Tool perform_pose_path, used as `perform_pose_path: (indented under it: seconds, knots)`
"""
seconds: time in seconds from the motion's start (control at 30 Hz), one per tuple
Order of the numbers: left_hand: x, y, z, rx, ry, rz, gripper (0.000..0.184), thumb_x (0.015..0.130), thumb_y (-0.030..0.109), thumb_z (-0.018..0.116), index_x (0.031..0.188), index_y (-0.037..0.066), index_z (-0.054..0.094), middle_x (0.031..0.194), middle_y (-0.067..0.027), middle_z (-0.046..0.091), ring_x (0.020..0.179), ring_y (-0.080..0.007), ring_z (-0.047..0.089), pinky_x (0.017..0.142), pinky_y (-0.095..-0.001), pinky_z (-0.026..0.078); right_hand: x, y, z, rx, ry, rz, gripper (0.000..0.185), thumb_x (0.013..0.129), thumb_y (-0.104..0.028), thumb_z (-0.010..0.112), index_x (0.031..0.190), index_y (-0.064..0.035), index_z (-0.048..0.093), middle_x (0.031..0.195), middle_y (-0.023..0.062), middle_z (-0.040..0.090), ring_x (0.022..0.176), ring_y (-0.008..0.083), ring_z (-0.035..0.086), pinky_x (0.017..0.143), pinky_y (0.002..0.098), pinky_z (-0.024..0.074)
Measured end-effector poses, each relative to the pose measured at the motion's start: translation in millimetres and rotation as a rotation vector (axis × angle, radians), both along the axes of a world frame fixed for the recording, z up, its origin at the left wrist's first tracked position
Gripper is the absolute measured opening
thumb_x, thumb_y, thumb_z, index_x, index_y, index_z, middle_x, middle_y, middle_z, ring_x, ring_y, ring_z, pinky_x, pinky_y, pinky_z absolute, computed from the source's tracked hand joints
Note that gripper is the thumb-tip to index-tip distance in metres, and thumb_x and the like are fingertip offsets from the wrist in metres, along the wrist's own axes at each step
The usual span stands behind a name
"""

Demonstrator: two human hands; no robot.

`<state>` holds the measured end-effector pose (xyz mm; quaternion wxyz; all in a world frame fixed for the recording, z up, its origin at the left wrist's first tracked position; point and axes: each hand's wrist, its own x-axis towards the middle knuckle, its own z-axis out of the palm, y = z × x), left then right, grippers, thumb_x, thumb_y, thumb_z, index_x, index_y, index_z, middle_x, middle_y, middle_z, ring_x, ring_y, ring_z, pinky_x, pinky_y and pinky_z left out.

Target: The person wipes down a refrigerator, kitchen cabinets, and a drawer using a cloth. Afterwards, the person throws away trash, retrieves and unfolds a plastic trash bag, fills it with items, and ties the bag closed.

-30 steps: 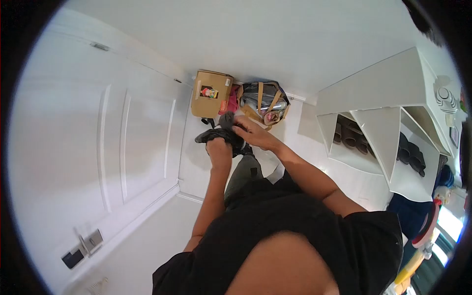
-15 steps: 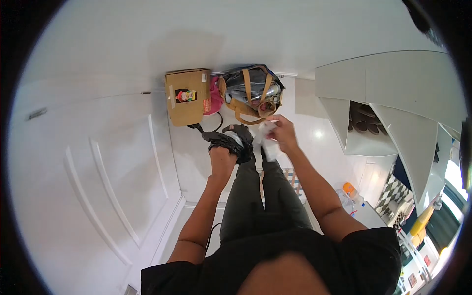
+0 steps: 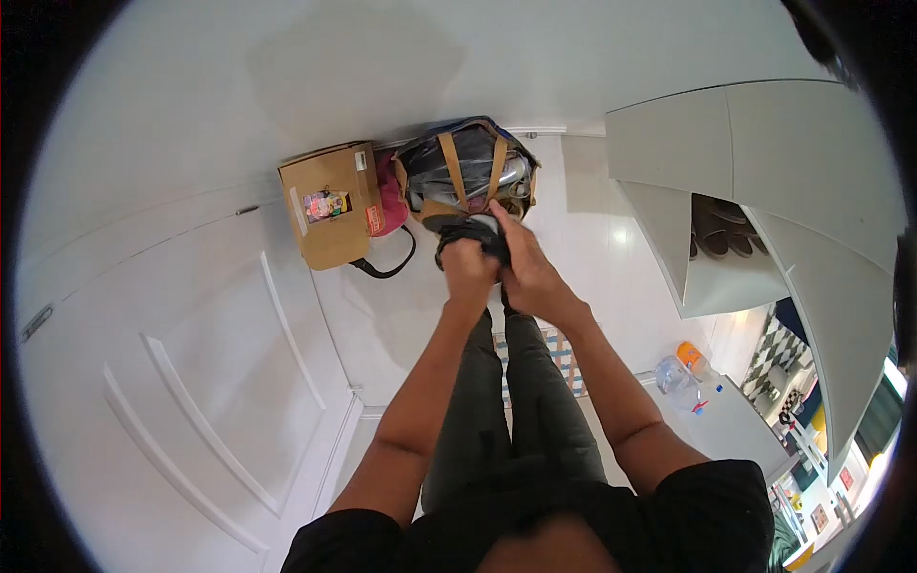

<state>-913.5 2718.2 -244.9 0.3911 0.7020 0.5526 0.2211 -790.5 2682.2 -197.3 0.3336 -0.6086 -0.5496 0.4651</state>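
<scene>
My left hand (image 3: 468, 270) is closed around a crumpled black plastic bag (image 3: 451, 237) in front of my legs. Something whitish (image 3: 485, 223) shows in the bag's mouth; I cannot make out what it is. My right hand (image 3: 531, 279) presses against the bag from the right, its index finger stretched along the edge and its other fingers partly hidden, seemingly gripping the bag. Just beyond both hands stands a dark carrier bag with tan handles (image 3: 452, 170), holding a grey or clear plastic wrap and other items.
A cardboard box (image 3: 330, 224) and a pink bag (image 3: 390, 205) with a black strap stand against the wall. To the left is a white panelled door (image 3: 210, 382). On the right, an open white cabinet (image 3: 659, 239) holds dark shoes (image 3: 721, 229); plastic bottles (image 3: 678, 382) stand below it.
My right hand has come left to meet my left hand at the black plastic bag. The white piece it held no longer shows separately. The view has shifted slightly.
</scene>
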Motion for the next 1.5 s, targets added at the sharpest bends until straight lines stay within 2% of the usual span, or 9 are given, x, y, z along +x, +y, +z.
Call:
perform_pose_path:
  seconds: [0.1,0.17,0.5,0.57,0.77,0.87,0.93,1.07,1.5]
  knots:
    - [32.6,-2.2,-21.2,-0.39,-0.643,0.452,0.02,0.066,0.012,0.06,0.053,-0.002,0.054,0.054,-0.0197,0.053,0.051,-0.037,0.054,0.047,-0.0419,0.039,-3.3,2.5,5.6,0.23,-0.692,0.073,0.08,0.065,-0.007,0.071,0.134,-0.0289,0.038,0.134,0.0142,0.038,0.128,0.0366,0.03,0.099,0.0635,0.0217]
    - [41.5,-4.6,-39.1,-0.105,-0.365,0.272,0.021,0.067,0.014,0.062,0.055,-0.002,0.056,0.054,-0.0194,0.053,0.049,-0.0343,0.054,0.047,-0.0391,0.04,9.0,3.1,-27.6,0.316,-0.606,0.014,0.071,0.061,-0.017,0.075,0.124,-0.0367,0.049,0.126,0.0071,0.045,0.123,0.032,0.037,0.094,0.0713,0.0161]
    - [75.6,-0.6,-32.6,-0.07,-0.036,-0.043,0.012,0.066,0.012,0.068,0.065,0.0,0.064,0.053,-0.0151,0.054,0.047,-0.0234,0.057,0.045,-0.0337,0.041,77.8,-19.9,-131.5,0.264,-0.574,-0.043,0.045,0.061,0.0,0.071,0.102,-0.0077,0.056,0.099,0.0088,0.054,0.1,0.0293,0.053,0.088,0.0403,0.0408]
    - [77.3,-3.4,-35.7,-0.108,-0.047,-0.069,0.014,0.067,0.012,0.069,0.065,-0.001,0.063,0.051,-0.0132,0.054,0.047,-0.019,0.058,0.045,-0.0326,0.04,79.4,-27.8,-137.1,-0.205,0.09,-0.407,0.047,0.066,0.004,0.069,0.108,-0.0052,0.051,0.112,0.0133,0.054,0.1,0.0282,0.056,0.081,0.0381,0.0468]
    - [74.6,21.5,-81.3,-0.859,-0.813,0.146,0.03,0.076,0.023,0.07,0.092,-0.002,0.064,0.072,-0.0105,0.063,0.055,-0.014,0.062,0.048,-0.0257,0.046,108.1,-56.5,-205.6,-0.068,-0.103,-0.523,0.021,0.076,0.0,0.059,0.097,0.0011,0.057,0.082,0.015,0.065,0.079,0.0246,0.064,0.072,0.0328,0.0492]
    - [62.0,45.0,-152.8,-1.034,-0.698,0.464,0.041,0.079,0.03,0.069,0.107,0.002,0.059,0.083,-0.0154,0.063,0.065,-0.0198,0.064,0.057,-0.0287,0.051,113.7,-54.4,-204.3,-0.143,-0.243,-0.546,0.017,0.075,0.0,0.059,0.092,0.0031,0.059,0.086,0.0147,0.065,0.079,0.0306,0.063,0.072,0.0348,0.0481]
    - [62.0,41.0,-232.5,-0.302,0.015,0.186,0.038,0.081,0.035,0.063,0.1,0.003,0.058,0.087,-0.0167,0.064,0.076,-0.0315,0.064,0.068,-0.039,0.052,108.2,-48.7,-207.3,-0.008,-0.283,-0.558,0.019,0.077,-0.002,0.058,0.095,0.002,0.058,0.094,0.0158,0.063,0.09,0.0333,0.059,0.079,0.0392,0.045]
    - [84.5,59.1,-252.6,-0.197,0.667,-0.072,0.039,0.079,0.038,0.062,0.095,0.003,0.06,0.087,-0.016,0.063,0.083,-0.0323,0.063,0.072,-0.0424,0.05,110.4,-35.8,-240.6,0.022,-0.511,-0.388,0.022,0.078,-0.005,0.06,0.099,0.0002,0.057,0.102,0.0165,0.059,0.096,0.0336,0.054,0.086,0.0394,0.0402]
    - [21.0,156.4,-191.3,-0.615,-0.277,0.15,0.027,0.079,0.022,0.065,0.067,-0.001,0.06,0.055,-0.0033,0.054,0.053,-0.0083,0.053,0.051,-0.0242,0.041,90.6,68.1,-261.7,0.072,-0.257,-0.378,0.034,0.07,0.004,0.058,0.104,0.0001,0.052,0.1,0.0208,0.058,0.095,0.0414,0.053,0.084,0.0384,0.0447]
